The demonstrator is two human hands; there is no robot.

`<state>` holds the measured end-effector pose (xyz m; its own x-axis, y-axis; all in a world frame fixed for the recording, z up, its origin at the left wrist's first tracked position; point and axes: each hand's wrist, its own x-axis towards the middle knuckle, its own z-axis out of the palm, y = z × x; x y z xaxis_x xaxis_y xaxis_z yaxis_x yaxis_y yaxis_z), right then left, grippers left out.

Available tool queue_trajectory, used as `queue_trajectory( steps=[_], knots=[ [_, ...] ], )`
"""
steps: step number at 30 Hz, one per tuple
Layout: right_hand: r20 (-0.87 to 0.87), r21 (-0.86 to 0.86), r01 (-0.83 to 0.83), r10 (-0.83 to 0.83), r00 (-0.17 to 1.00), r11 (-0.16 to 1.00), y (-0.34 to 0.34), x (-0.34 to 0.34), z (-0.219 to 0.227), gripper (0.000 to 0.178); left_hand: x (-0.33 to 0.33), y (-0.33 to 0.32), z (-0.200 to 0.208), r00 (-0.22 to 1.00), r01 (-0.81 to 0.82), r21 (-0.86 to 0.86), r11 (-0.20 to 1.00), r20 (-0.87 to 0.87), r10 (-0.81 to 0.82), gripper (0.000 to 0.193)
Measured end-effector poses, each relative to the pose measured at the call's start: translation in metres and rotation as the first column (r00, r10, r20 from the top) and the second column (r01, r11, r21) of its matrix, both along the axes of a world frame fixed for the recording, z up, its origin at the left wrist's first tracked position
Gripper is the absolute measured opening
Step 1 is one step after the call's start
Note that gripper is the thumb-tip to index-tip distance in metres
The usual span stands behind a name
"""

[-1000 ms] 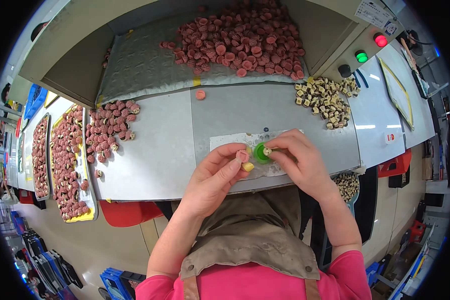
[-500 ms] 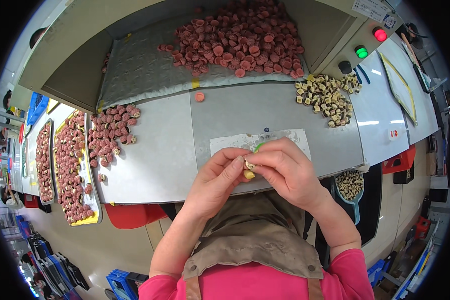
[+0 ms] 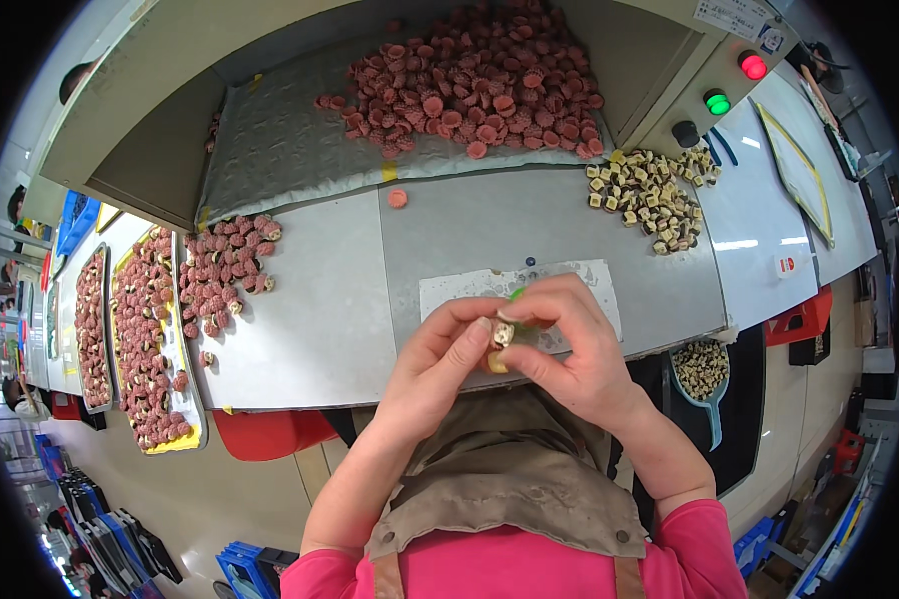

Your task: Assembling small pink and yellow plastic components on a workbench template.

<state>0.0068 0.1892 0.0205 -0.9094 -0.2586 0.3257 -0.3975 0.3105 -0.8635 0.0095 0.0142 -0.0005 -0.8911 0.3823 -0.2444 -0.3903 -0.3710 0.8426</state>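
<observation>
Over the worktop (image 3: pixel 305 329), pale piece (image 3: pixel 503 337) pinched by left hand (image 3: pixel 433 361); right hand (image 3: pixel 587 354) grip can't be told. Filled cups (image 3: pixel 232 262) piled at left; empty cups (image 3: pixel 484 95), cubes (image 3: pixel 651 200) unused.

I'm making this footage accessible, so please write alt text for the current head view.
A person's left hand holds a small cream-topped piece, the right hand close to it, at a grey worktable. A heap of pink raspberry-shaped cups lies beyond; raspberry-shaped pieces lie at left, cream-and-brown cubes at right.
</observation>
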Motion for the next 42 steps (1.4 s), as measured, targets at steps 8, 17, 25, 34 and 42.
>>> queue_trajectory(
  steps=[8, 17, 25, 34, 42],
  knots=[
    [0.233, -0.162, -0.201, 0.235, 0.944, 0.966, 0.009, -0.003, -0.002, 0.027, -0.005, -0.007, 0.003, 0.987, 0.160, 0.100, 0.982, 0.001, -0.161, 0.044],
    [0.099, -0.116, -0.147, 0.158, 0.982, 0.982, 0.007, 0.000, -0.011, 0.030, -0.003, -0.006, 0.000, 0.985, 0.175, 0.079, 0.981, -0.013, -0.174, 0.045],
    [-0.124, 0.029, -0.033, 0.036, 0.992, 0.999, 0.013, 0.004, -0.008, 0.036, -0.008, -0.006, 0.007, 0.977, 0.210, 0.113, 0.971, 0.003, -0.212, 0.049],
    [-0.070, -0.030, -0.029, 0.027, 0.997, 0.999, 0.009, 0.005, -0.013, 0.034, -0.009, -0.003, 0.012, 0.970, 0.244, 0.073, 0.967, -0.024, -0.243, 0.051],
    [-0.107, 0.045, -0.057, 0.061, 0.992, 0.997, 0.014, -0.001, -0.011, 0.034, -0.010, -0.005, 0.010, 0.960, 0.278, 0.070, 0.958, 0.001, -0.278, 0.051]
  ],
)
